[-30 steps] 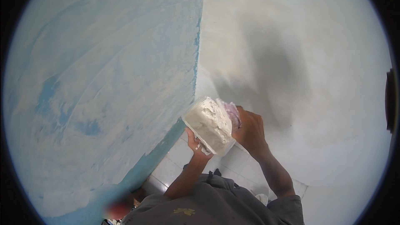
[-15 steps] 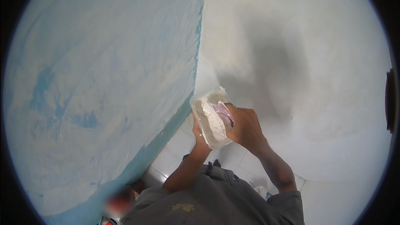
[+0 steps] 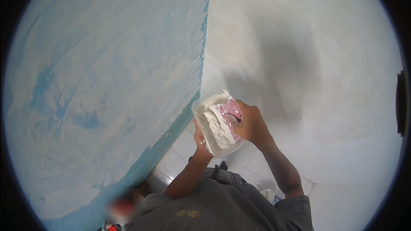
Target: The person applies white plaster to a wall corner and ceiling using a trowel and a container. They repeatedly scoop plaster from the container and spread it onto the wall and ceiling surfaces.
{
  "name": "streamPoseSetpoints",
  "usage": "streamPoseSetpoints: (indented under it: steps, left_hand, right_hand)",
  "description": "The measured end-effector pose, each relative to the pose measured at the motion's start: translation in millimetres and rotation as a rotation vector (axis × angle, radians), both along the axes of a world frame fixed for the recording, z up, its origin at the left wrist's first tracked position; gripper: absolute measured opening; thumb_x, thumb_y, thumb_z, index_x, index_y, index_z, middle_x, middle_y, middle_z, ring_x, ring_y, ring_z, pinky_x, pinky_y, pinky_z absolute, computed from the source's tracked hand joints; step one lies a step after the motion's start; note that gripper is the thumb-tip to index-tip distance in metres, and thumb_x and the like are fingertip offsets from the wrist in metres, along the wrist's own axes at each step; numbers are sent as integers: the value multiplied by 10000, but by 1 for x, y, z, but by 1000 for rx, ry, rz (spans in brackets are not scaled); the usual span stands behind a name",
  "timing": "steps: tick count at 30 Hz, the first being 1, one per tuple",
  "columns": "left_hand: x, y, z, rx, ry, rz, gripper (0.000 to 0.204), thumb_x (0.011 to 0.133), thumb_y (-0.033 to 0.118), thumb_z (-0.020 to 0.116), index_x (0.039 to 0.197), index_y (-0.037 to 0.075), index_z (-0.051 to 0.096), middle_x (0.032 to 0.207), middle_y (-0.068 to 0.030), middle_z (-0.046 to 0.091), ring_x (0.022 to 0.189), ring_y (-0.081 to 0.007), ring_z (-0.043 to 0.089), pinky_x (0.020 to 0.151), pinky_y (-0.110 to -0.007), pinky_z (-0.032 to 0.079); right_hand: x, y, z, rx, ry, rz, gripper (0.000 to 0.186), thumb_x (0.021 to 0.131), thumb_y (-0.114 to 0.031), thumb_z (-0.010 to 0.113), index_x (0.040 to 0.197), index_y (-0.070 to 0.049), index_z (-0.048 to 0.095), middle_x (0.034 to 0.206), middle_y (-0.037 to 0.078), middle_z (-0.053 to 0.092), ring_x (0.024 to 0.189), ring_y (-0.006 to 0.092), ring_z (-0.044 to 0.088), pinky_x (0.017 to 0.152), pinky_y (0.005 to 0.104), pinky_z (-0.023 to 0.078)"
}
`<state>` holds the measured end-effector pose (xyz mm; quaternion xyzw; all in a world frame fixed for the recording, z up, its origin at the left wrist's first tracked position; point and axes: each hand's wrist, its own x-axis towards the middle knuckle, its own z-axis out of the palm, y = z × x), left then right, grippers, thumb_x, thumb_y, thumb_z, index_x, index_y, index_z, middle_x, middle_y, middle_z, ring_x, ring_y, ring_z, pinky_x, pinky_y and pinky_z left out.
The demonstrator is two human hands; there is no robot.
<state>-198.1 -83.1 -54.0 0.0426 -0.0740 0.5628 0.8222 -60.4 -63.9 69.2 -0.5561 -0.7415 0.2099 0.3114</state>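
My left hand (image 3: 200, 137) is closed round the left side of a clear rectangular plastic tub (image 3: 202, 129) in front of me, by the corner of two walls. Thick white paste, like wall putty (image 3: 212, 124), lies in it. A pink flat spreader (image 3: 232, 110), smeared with the same paste, sits inside the tub against its right part. My right hand (image 3: 252, 124) grips the spreader from the right, fingers partly hidden behind it.
On the left stands a blue wall (image 3: 90, 122) patchily coated in white. To the right is a white wall (image 3: 334, 81) bearing a dark shadow. White floor tiles (image 3: 173, 162) show below. A blurred red shape (image 3: 122, 207) and a whitish round object (image 3: 268, 194) are near my sides.
The tub has shifted slightly left and toward me. In it the spreader has turned so more of its pink face shows, and the paste looks pushed up into a ridge.
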Motion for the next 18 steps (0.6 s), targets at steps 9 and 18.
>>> streamPoseSetpoints:
  steps: [9, 18]
  left_hand:
    - [5, -1, -13, 142, -98, 120, 732, 974, 589, 466, 1491, 78, 378, 1419, -168, 514, 1276, -338, 542, 1059, -491, 473]
    - [-3, -15, 10, 205, -68, 182, 978, 624, 239, 836, 1450, -23, 384, 1374, -231, 533, 1212, -365, 587, 1019, -516, 505]
  right_hand:
    - [-7, -18, 46, -65, 4, -16, 240, 728, -65, 711, 918, 34, 603, 731, 242, 625, 706, 454, 612, 628, 441, 475]
    - [-15, -35, 41, -3, -86, 10, 289, 667, -22, 659, 939, 54, 598, 762, 259, 627, 720, 454, 621, 639, 421, 493]
